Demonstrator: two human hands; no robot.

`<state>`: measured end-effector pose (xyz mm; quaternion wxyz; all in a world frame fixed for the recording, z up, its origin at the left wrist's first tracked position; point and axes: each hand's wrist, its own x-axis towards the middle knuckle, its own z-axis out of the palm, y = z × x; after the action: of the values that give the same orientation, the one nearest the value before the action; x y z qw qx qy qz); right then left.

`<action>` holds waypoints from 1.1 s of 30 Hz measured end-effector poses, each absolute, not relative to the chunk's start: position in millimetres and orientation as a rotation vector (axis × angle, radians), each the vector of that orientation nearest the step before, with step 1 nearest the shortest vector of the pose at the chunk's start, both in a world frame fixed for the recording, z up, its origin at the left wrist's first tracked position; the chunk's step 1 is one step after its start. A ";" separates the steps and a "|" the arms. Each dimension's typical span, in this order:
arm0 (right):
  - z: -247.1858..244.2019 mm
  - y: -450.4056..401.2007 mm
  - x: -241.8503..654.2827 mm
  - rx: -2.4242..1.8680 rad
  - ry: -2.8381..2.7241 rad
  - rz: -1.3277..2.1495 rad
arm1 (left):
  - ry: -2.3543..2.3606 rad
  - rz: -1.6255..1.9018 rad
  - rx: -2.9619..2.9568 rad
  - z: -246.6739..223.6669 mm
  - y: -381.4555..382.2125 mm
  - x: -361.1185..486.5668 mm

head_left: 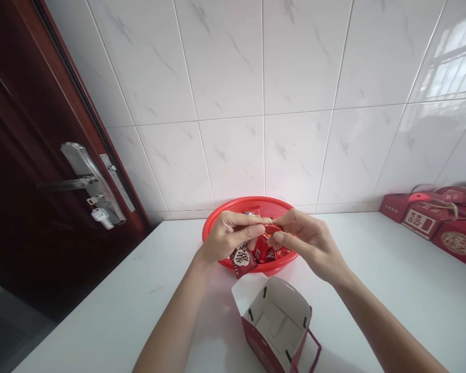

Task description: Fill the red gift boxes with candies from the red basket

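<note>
Above a red plastic basket (210, 226), my left hand (233, 234) and my right hand (303, 239) pinch a small red packet (272, 228) between them, one at each end. Under the hands, the basket holds several wrapped snacks, among them a dark red packet (243, 259) with white lettering. Nearer to me stands an open red gift box (281, 321) with a pale inside and a dark red handle at its right. No item shows inside the box.
Several closed red gift boxes (423, 217) with cord handles stand against the wall at the far right. A white table (140, 290) bears everything. A dark red door (27, 155) with a metal handle and keys is at the left.
</note>
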<state>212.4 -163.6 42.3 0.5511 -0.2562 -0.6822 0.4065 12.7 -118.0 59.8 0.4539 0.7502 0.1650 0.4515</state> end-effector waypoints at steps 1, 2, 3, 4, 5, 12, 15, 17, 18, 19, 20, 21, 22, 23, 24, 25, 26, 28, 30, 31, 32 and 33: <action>42.4 -163.8 212.3 -0.604 -1.616 0.960 | 0.400 1.113 1.847 59.8 -118.1 12.6; 42.5 -164.0 212.2 -0.602 -1.617 0.960 | 0.391 1.111 1.843 59.7 -118.2 12.5; 42.5 -164.2 212.1 -0.601 -1.617 0.962 | 0.385 1.108 1.839 59.6 -118.3 12.4; 42.6 -164.3 212.0 -0.600 -1.616 0.965 | 0.380 1.106 1.837 59.5 -118.3 12.4; 42.7 -164.4 212.0 -0.600 -1.613 0.968 | 0.376 1.105 1.834 59.4 -118.3 12.4; 42.9 -164.4 211.7 -0.601 -1.611 0.962 | 0.369 1.105 1.834 59.0 -117.4 12.7; 42.0 -164.3 212.0 -0.602 -1.615 0.963 | 0.370 1.105 1.837 58.4 -117.3 12.3; 41.9 -164.7 212.3 -0.604 -1.619 0.958 | 0.374 1.106 1.839 58.2 -117.5 12.1; 42.3 -165.0 212.3 -0.609 -1.620 0.953 | 0.379 1.107 1.840 58.3 -117.5 12.1; 43.0 -165.4 212.2 -0.617 -1.619 0.952 | 0.387 1.110 1.844 58.6 -117.6 12.1; 43.9 -165.8 212.1 -0.622 -1.616 0.959 | 0.396 1.115 1.849 58.9 -117.6 12.2; 44.9 -166.0 211.9 -0.627 -1.610 0.976 | 0.408 1.121 1.858 59.3 -117.7 12.3; 46.0 -166.0 211.6 -0.630 -1.601 1.006 | 0.421 1.129 1.869 59.6 -117.7 12.6; 47.0 -165.6 211.4 -0.631 -1.588 1.045 | 0.435 1.137 1.880 59.7 -117.6 12.8; 47.8 -165.0 211.4 -0.634 -1.570 1.087 | 0.450 1.141 1.890 59.7 -117.6 13.2; 48.3 -164.0 211.5 -0.643 -1.546 1.126 | 0.460 1.140 1.900 59.4 -117.5 13.6; 48.4 -162.7 211.9 -0.655 -1.517 1.159 | 0.471 1.131 1.910 58.9 -117.4 14.1; 48.2 -159.9 213.5 -0.685 -1.440 1.201 | 0.490 1.112 1.930 57.4 -116.8 15.5; 47.4 -157.2 215.8 -0.699 -1.347 1.217 | 0.522 1.146 1.939 55.6 -115.5 17.1; 46.9 -156.1 216.8 -0.698 -1.304 1.226 | 0.551 1.198 1.932 54.8 -114.5 18.0; 46.3 -155.2 217.5 -0.696 -1.272 1.240 | 0.588 1.264 1.915 54.1 -113.2 19.1; 45.5 -154.5 217.6 -0.693 -1.252 1.257 | 0.630 1.339 1.892 53.3 -111.8 20.4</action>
<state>217.6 -154.5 45.5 0.5797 -0.2963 -0.5357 0.5377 20.4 -111.8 53.3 0.3613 0.7345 0.2446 0.5197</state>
